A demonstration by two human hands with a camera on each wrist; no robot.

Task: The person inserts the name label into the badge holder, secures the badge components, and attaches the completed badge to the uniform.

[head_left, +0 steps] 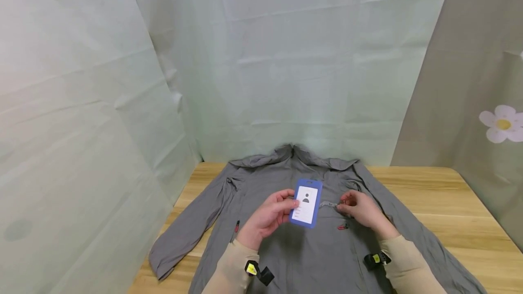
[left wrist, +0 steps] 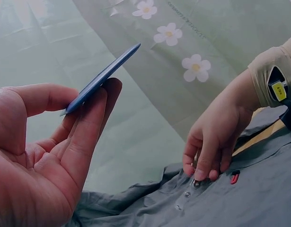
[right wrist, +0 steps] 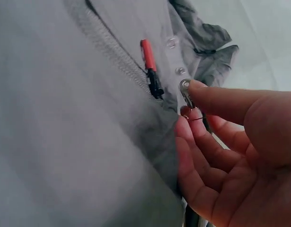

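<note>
A blue badge holder [head_left: 315, 203] with a white ID card is pinched between the thumb and fingers of my left hand [head_left: 264, 218], raised over the grey jacket [head_left: 265, 180]. In the left wrist view the badge holder [left wrist: 102, 75] appears edge-on. My right hand [head_left: 363, 210] pinches a small metal clip [right wrist: 187, 92] between thumb and fingertips, close over the jacket's chest. From the clip a clear plastic strap [right wrist: 171, 43] with round snaps extends toward the badge. Near that hand is a red and black zipper pull [right wrist: 149, 61] on the jacket.
The jacket lies spread on a wooden table [head_left: 445, 198], collar at the far edge and one sleeve [head_left: 184, 232] out to the left. Another red zipper pull [head_left: 237, 226] sits on its left side. Pale curtains [head_left: 286, 67] hang behind and beside the table.
</note>
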